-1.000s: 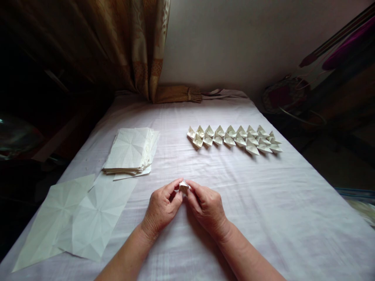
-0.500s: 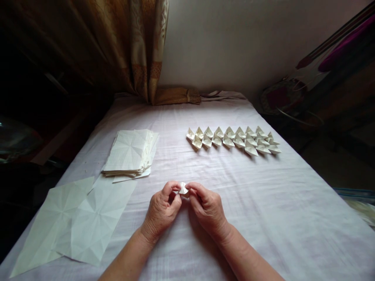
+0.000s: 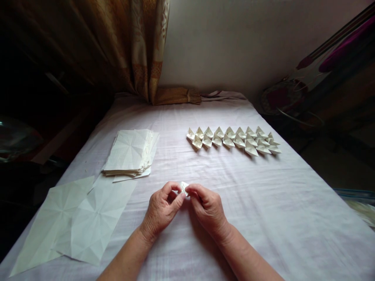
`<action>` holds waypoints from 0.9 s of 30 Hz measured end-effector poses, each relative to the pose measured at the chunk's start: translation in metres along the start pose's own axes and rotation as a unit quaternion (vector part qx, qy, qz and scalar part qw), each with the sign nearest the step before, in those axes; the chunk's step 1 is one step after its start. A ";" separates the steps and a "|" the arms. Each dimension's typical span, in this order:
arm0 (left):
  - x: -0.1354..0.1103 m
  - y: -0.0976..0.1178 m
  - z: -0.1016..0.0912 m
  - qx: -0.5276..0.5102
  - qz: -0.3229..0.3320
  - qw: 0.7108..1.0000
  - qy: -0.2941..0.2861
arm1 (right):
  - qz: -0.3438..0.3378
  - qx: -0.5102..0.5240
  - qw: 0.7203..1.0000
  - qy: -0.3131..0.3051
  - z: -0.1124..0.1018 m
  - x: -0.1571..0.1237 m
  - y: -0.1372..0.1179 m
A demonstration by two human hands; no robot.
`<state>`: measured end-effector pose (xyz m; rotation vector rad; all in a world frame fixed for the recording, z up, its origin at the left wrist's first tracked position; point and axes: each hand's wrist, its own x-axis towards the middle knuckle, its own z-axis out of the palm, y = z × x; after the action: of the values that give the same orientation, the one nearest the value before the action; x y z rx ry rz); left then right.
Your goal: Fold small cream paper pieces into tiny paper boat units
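Between my fingertips, above the cloth, is a small folded paper piece [image 3: 184, 187], white with dark lines on it. My left hand [image 3: 161, 208] is closed, pinching the piece from the left with thumb and index finger. From the right, my right hand [image 3: 208, 208] pinches it too, its other fingers curled in. Much of the piece is hidden by the fingertips. Beyond my hands to the right stand several folded paper boats [image 3: 229, 140], set close together in rows with their points up.
A stack of creased paper sheets [image 3: 129, 152] lies on the left. Nearer, loose creased sheets [image 3: 96, 218] overlap at the table's left edge. A pale cloth [image 3: 263, 210] covers the surface. At the far end hang a patterned curtain [image 3: 146, 58] and a fringed brown cloth [image 3: 175, 96].
The folded piece has turned slightly between my fingers. My left thumb has shifted right and up onto it. The boats and sheets have stayed put.
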<state>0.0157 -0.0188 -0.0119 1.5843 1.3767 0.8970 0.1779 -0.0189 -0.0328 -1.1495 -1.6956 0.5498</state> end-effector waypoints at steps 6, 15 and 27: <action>0.002 -0.007 0.002 -0.044 -0.029 0.998 0.019 | -0.029 -0.001 0.999 -0.027 -0.002 0.002 -0.004; 0.003 -0.006 0.004 -0.071 -0.050 0.995 0.053 | 0.026 -0.025 0.998 -0.045 -0.003 0.002 -0.010; -0.003 -0.006 0.004 -0.001 -0.029 1.000 0.010 | 0.013 0.011 0.999 -0.051 -0.006 0.006 -0.007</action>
<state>0.0165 -0.0220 -0.0194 1.5304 1.4288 0.8819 0.1796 -0.0180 -0.0217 -1.1470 -1.7595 0.6522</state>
